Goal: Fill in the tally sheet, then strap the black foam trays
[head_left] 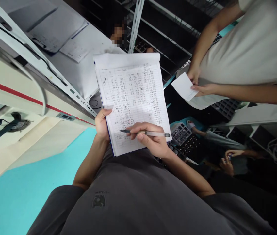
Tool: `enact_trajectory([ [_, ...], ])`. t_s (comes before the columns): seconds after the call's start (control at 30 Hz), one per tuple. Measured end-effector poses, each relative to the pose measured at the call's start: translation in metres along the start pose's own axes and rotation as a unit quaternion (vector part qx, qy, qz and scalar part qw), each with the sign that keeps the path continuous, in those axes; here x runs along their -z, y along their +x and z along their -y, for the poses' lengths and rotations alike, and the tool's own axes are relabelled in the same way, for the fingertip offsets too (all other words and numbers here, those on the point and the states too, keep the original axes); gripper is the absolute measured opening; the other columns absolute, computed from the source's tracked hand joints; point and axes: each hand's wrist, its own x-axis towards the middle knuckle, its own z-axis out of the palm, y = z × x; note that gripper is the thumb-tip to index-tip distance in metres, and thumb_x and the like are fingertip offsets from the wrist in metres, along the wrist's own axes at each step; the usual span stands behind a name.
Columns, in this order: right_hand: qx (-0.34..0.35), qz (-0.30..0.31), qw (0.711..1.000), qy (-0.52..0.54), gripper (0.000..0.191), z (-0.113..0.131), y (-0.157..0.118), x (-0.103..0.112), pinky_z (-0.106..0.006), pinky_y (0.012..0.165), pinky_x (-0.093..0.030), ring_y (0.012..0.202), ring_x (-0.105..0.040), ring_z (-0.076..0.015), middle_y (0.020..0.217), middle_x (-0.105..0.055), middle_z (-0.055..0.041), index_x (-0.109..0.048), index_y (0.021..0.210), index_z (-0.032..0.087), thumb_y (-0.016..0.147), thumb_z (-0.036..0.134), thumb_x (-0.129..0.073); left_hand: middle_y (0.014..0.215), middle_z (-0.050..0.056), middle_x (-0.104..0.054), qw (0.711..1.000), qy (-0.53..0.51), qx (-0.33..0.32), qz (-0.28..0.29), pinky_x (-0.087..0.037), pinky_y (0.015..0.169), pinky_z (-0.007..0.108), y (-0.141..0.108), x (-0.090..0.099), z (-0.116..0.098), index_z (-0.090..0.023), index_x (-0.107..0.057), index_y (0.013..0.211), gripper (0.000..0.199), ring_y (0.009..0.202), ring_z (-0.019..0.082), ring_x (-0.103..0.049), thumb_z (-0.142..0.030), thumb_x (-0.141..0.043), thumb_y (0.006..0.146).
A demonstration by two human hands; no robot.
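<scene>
Head view: a pen (145,133) sits pinched between the fingers and thumb of the right hand (152,140), its long axis running almost level, with the tip at the lower left of a handwritten ruled notepad (132,94). The left hand (101,125) is nearer the tip and clasps the notepad's left edge. Off to the far right, a co-worker's hand (202,89) holds a white slip (184,86), well apart from the notepad.

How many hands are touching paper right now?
4. The left hand holds the handwritten pad, the right hand, gripping a pen, rests on it, and a co-worker's hand and other hand hold a white slip.
</scene>
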Motion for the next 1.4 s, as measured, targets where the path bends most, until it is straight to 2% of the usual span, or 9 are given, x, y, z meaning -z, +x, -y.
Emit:
enact_trajectory([
  [0.07, 0.015, -0.022, 0.999, -0.041, 0.017, 0.001, -0.003, 0.008, -0.036, 0.086, -0.063, 0.092, -0.072, -0.0168, 0.084, -0.072, -0.0036, -0.071, 0.1, 0.02, 0.096, 0.036, -0.066, 0.107, 0.013, -0.073, 1.0, -0.004, -0.009, -0.009, -0.06, 0.099, 0.056, -0.005, 0.004, -0.001, -0.01, -0.067, 0.104, 0.045, 0.122, 0.044, -0.063, -0.038, -0.056, 0.071],
  [0.23, 0.056, -0.221, 0.972, -0.059, 0.022, 0.008, -0.001, 0.049, -0.033, 0.076, -0.061, 0.073, -0.068, -0.0145, 0.067, -0.061, 0.0004, -0.069, 0.094, 0.022, 0.095, 0.044, -0.067, 0.106, 0.011, -0.073, 0.999, -0.008, -0.041, -0.012, -0.059, 0.103, 0.053, -0.013, 0.008, -0.001, -0.011, -0.069, 0.108, 0.047, 0.123, 0.041, -0.063, -0.032, -0.057, 0.067],
  [0.33, 0.109, -0.277, 0.953, -0.048, 0.02, 0.022, 0.004, 0.067, -0.032, 0.076, -0.059, 0.07, -0.065, -0.0135, 0.067, -0.058, -0.0002, -0.073, 0.097, 0.023, 0.095, 0.041, -0.065, 0.106, 0.009, -0.073, 0.999, -0.013, -0.047, -0.004, -0.059, 0.104, 0.052, -0.016, 0.004, 0.003, -0.013, -0.068, 0.113, 0.049, 0.124, 0.04, -0.063, -0.029, -0.056, 0.068],
  [0.5, 0.15, -0.293, 0.941, -0.074, 0.023, 0.04, 0.013, 0.073, -0.031, 0.075, -0.058, 0.076, -0.068, -0.0135, 0.083, -0.067, -0.0032, -0.076, 0.11, 0.028, 0.098, 0.041, -0.062, 0.105, 0.009, -0.073, 0.998, -0.016, -0.068, -0.001, -0.059, 0.106, 0.049, -0.015, -0.006, 0.006, -0.014, -0.068, 0.116, 0.051, 0.127, 0.038, -0.061, -0.027, -0.054, 0.069],
  [0.67, 0.107, -0.287, 0.941, -0.142, 0.029, 0.033, 0.005, 0.074, -0.032, 0.077, -0.059, 0.081, -0.068, -0.0145, 0.087, -0.069, -0.0027, -0.072, 0.114, 0.028, 0.1, 0.049, -0.057, 0.104, 0.008, -0.074, 0.993, 0.018, -0.112, -0.024, -0.057, 0.108, 0.045, -0.009, -0.013, -0.001, -0.018, -0.07, 0.116, 0.049, 0.131, 0.035, -0.059, -0.028, -0.055, 0.071],
  [0.8, 0.041, -0.294, 0.933, -0.205, 0.039, 0.02, -0.005, 0.068, -0.032, 0.088, -0.06, 0.099, -0.068, -0.0163, 0.106, -0.07, -0.0053, -0.065, 0.125, 0.026, 0.095, 0.051, -0.065, 0.105, 0.007, -0.073, 0.985, 0.041, -0.158, -0.048, -0.055, 0.111, 0.043, -0.005, -0.014, -0.01, -0.019, -0.068, 0.121, 0.05, 0.132, 0.034, -0.059, -0.029, -0.056, 0.073],
  [0.93, -0.021, -0.231, 0.957, -0.176, 0.053, 0.008, -0.003, 0.063, -0.032, 0.084, -0.061, 0.1, -0.067, -0.0172, 0.119, -0.067, -0.0077, -0.057, 0.136, 0.025, 0.093, 0.053, -0.068, 0.105, 0.007, -0.073, 0.984, 0.026, -0.17, -0.049, -0.055, 0.111, 0.043, -0.002, -0.011, -0.015, -0.019, -0.067, 0.123, 0.052, 0.128, 0.034, -0.061, -0.03, -0.059, 0.073],
  [1.2, -0.019, -0.23, 0.97, -0.071, 0.05, -0.005, 0.011, 0.055, -0.031, 0.07, -0.062, 0.08, -0.067, -0.0143, 0.1, -0.07, -0.0042, -0.063, 0.13, 0.025, 0.089, 0.051, -0.074, 0.11, 0.009, -0.072, 0.982, -0.019, -0.179, -0.058, -0.056, 0.107, 0.044, -0.005, -0.001, -0.016, -0.016, -0.068, 0.119, 0.048, 0.127, 0.034, -0.062, -0.03, -0.059, 0.074],
  [1.4, 0.036, -0.234, 0.965, -0.113, 0.047, -0.015, 0.011, 0.049, -0.029, 0.06, -0.058, 0.071, -0.061, -0.0129, 0.083, -0.063, -0.0021, -0.062, 0.134, 0.027, 0.092, 0.047, -0.07, 0.088, 0.011, -0.072, 0.983, -0.063, -0.17, -0.042, -0.057, 0.107, 0.048, -0.023, 0.026, -0.007, -0.016, -0.07, 0.109, 0.046, 0.123, 0.035, -0.063, -0.032, -0.061, 0.066],
])
